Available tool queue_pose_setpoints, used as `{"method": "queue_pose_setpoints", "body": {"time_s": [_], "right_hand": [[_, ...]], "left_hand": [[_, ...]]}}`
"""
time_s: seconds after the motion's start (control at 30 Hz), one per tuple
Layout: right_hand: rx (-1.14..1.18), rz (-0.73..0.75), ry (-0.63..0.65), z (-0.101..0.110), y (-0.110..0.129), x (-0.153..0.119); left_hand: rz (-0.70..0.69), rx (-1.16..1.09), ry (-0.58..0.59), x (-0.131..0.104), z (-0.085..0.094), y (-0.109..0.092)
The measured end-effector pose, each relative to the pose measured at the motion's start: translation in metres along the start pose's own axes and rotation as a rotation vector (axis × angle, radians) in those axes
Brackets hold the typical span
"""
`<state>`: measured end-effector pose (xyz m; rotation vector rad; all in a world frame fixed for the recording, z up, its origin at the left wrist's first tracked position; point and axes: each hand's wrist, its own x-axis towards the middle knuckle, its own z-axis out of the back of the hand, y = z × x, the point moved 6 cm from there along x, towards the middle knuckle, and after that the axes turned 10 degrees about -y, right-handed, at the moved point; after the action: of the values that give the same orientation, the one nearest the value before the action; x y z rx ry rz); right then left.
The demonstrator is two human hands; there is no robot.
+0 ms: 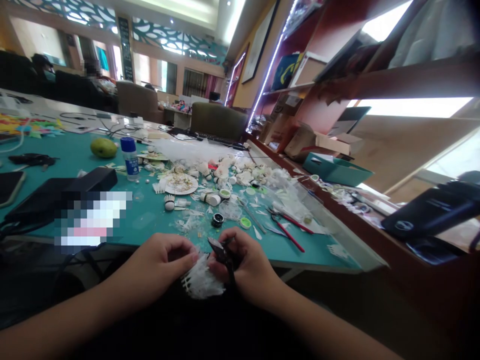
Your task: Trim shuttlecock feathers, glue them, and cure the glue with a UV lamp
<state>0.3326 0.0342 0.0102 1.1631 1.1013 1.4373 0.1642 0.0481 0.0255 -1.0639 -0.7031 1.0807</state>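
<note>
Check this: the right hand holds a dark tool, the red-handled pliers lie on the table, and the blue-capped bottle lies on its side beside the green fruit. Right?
No: the head view shows the blue-capped bottle standing upright beside the green fruit. The right hand does hold a dark tool, and the red-handled pliers lie on the table.

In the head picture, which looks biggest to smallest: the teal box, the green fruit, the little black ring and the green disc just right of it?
1. Teal box
2. Green fruit
3. Black ring and green disc: they look too alike to rank.
</note>
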Motion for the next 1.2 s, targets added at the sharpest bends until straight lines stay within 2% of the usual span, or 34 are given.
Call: {"method": "queue_pose_setpoints", "body": {"time_s": [0.27, 0.4, 0.5, 0.63, 0.7, 0.77, 0.83, 0.9, 0.93, 0.97, 1.03, 1.1, 1.2], "right_hand": [[-0.098, 0.126, -0.008, -0.001, 0.002, -0.002], [-0.164, 0.195, -0.027, -0.003, 0.005, -0.003], [-0.141, 0.269, -0.037, -0.004, 0.009, -0.004], [-0.203, 0.409, -0.114, -0.004, 0.012, -0.01], [-0.229, 0.449, -0.107, -0.007, 0.012, -0.012], [-0.302, 0.503, -0.095, -0.005, 0.016, -0.011], [-0.488, 0.575, -0.101, 0.005, 0.03, -0.008], [-0.819, 0.623, -0.102, 0.029, 0.05, -0.003], [-1.023, 0.568, -0.039, 0.045, 0.057, 0.001], [-1.2, 0.468, -0.065, 0.071, 0.063, 0.003], [-1.437, 0.23, -0.203, 0.134, 0.073, -0.001], [-1.484, 0.119, -0.325, 0.19, 0.072, -0.017], [-1.524, -0.045, -0.439, 0.253, 0.041, -0.05]], "left_hand": [[-0.042, -0.015, 0.09, -0.002, -0.012, 0.006], [-0.156, 0.076, 0.006, -0.003, -0.009, 0.005], [-0.241, 0.138, -0.001, -0.004, -0.009, 0.004], [-0.256, 0.194, 0.011, -0.006, -0.011, 0.008], [-0.279, 0.197, -0.01, -0.006, -0.009, 0.009], [-0.337, 0.186, -0.036, -0.006, -0.007, 0.009], [-0.379, 0.184, -0.071, -0.006, -0.004, 0.011], [-0.341, 0.205, -0.123, -0.002, 0.0, 0.018], [-0.301, 0.219, -0.155, -0.001, 0.003, 0.023], [-0.254, 0.234, -0.181, 0.001, 0.006, 0.028], [-0.18, 0.254, -0.222, 0.004, 0.01, 0.036], [-0.142, 0.26, -0.249, 0.006, 0.012, 0.039], [-0.098, 0.233, -0.242, 0.009, 0.011, 0.037]]}}
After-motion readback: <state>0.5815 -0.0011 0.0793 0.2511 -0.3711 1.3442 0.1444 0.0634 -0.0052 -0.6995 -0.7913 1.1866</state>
